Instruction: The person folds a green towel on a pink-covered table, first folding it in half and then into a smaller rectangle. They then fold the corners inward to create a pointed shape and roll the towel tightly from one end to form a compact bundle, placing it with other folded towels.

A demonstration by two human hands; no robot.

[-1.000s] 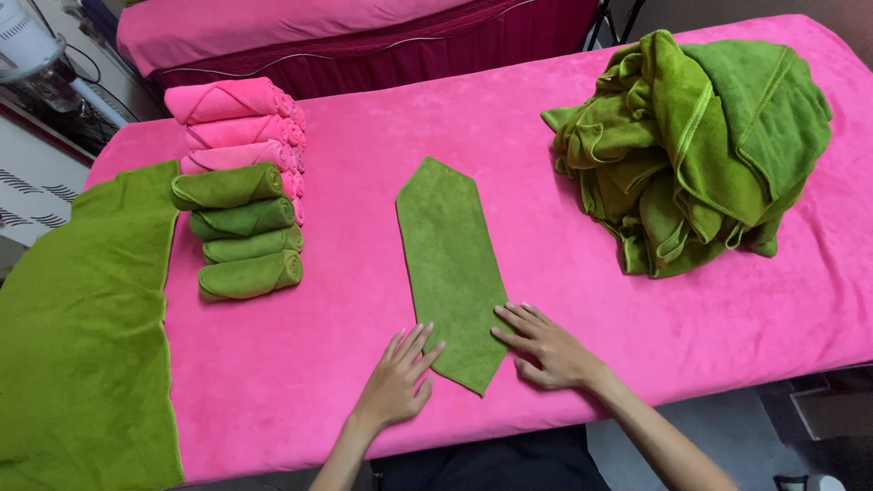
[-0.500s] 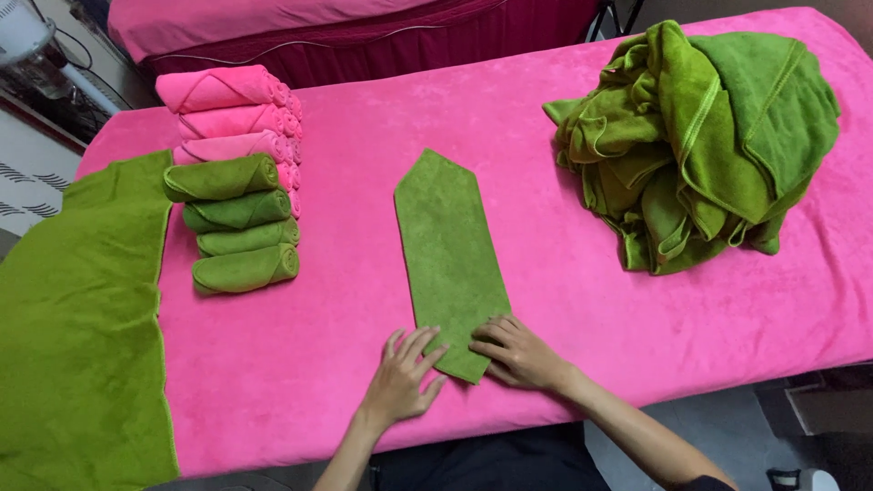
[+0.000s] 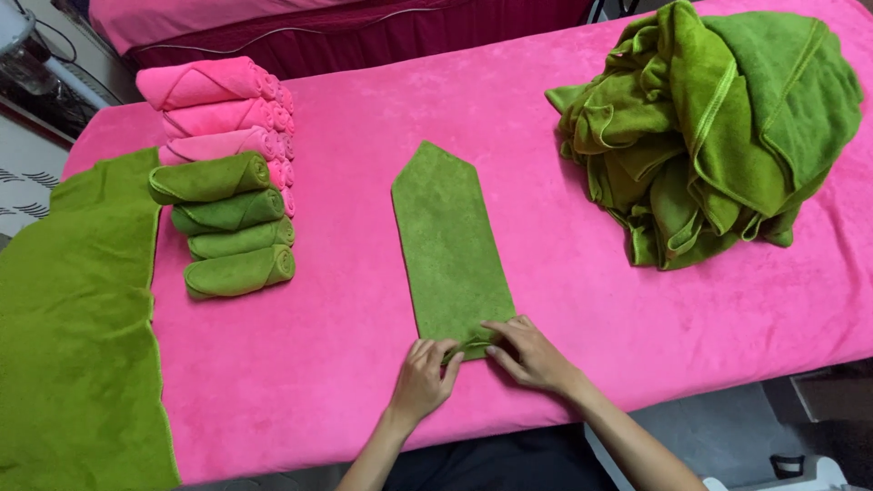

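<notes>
Hands (image 3: 477, 364) pinching the near end of the folded green towel (image 3: 450, 241).

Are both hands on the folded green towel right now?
Touching. The head view shows the left hand and the right hand with fingers pressed on the near end of the folded green towel, which bunches up between them.

Your left hand (image 3: 423, 382) and right hand (image 3: 527, 355) both pinch the near end of the folded green towel (image 3: 450, 241), which lies flat on the pink table cover (image 3: 364, 136), its pointed end away from you. Left of it: four rolled green towels (image 3: 227, 227), rolled pink towels (image 3: 218, 114) behind them. A spread green cloth (image 3: 73, 318) drapes the left edge. Heaped green towels (image 3: 709, 127) sit far right.
</notes>
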